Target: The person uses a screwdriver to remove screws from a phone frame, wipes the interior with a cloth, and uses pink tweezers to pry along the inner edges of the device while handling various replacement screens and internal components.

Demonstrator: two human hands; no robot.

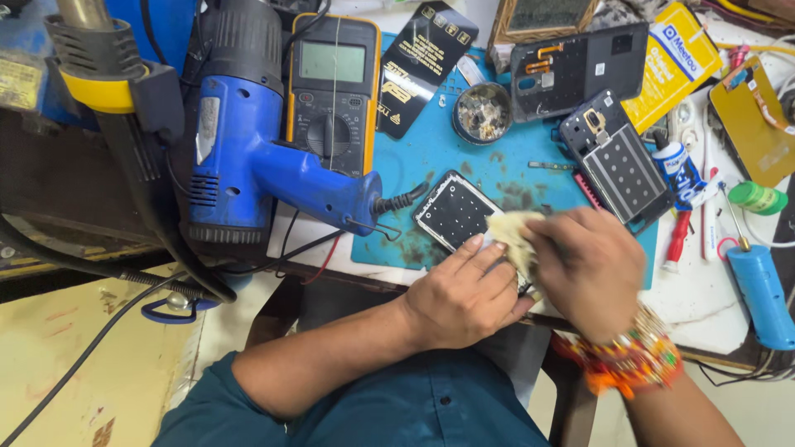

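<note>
Fingers (484, 252) of the left hand (464, 294) lie flat and nearly straight, pressing the near end of an opened phone frame (455, 211) onto the blue work mat (431, 153); they close on nothing. Fingers (542, 240) of the right hand (592, 269) are curled tight around a wad of pale cloth (512, 232), which touches the frame just beside the left fingertips. The frame lies face-down at the mat's near edge, its dark inner plate bare and dotted with pale spots.

Progress, as judged: the phone is already stripped down, with a second opened body (617, 161) lying beyond the right fingers and a dark back cover (575, 70) farther off; the wiping of the frame appears in hand, and whether residue is left under the cloth cannot be told. Nothing is yet put back together.

Packages and labels: a flat black card with pale lettering (426, 58) stands well beyond the left fingers, tilted; a yellow sachet with a blue-and-white label (675, 62) lies far beyond the right fingers; a small white bottle with a blue label (675, 161) lies just right of the second body; a green-capped vial (758, 197) rests farther right, near a blue-handled tool (758, 290). Left of the fingers sit a yellow-cased multimeter (331, 91) and a blue heat gun (248, 157) on the bench (704, 298).
</note>
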